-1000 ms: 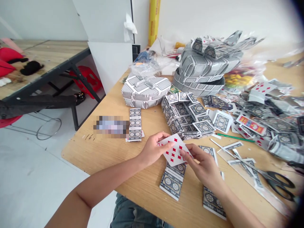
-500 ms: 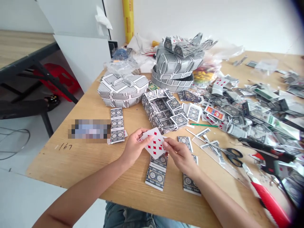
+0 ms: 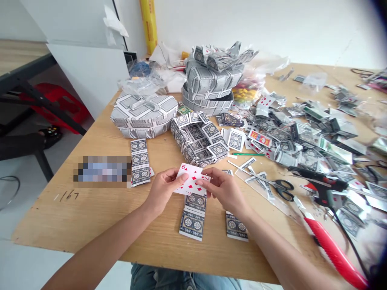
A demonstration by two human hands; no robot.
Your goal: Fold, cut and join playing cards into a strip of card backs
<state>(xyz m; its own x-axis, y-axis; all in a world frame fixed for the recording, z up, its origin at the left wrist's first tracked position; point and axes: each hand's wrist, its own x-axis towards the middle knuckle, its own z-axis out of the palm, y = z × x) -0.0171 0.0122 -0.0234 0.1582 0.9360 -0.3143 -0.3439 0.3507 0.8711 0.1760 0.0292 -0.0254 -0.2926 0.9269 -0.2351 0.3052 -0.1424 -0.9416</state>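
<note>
Both my hands hold a playing card with red diamonds (image 3: 191, 180) above the table, its corner index reading 9. My left hand (image 3: 163, 189) pinches the card's left side, and the fingertips of my right hand (image 3: 220, 189) press on its right edge. Below the card lies a strip of joined blue-patterned card backs (image 3: 192, 217), with a shorter strip (image 3: 236, 226) beneath my right wrist. Another strip (image 3: 140, 162) lies to the left, beside a pixelated patch (image 3: 102, 171).
Card-built boxes (image 3: 144, 116) (image 3: 197, 139) and a tall card model (image 3: 210, 82) stand ahead. Card scraps (image 3: 308, 137) cover the right side, among scissors (image 3: 282, 190), a glue gun (image 3: 322, 187) and a red utility knife (image 3: 334, 251). The table's front edge (image 3: 90, 249) is nearby.
The card has turned from a steep tilt to nearly level between my hands. The whole scene has shifted left in view as my head turned, and my right hand has moved along the card's edge.
</note>
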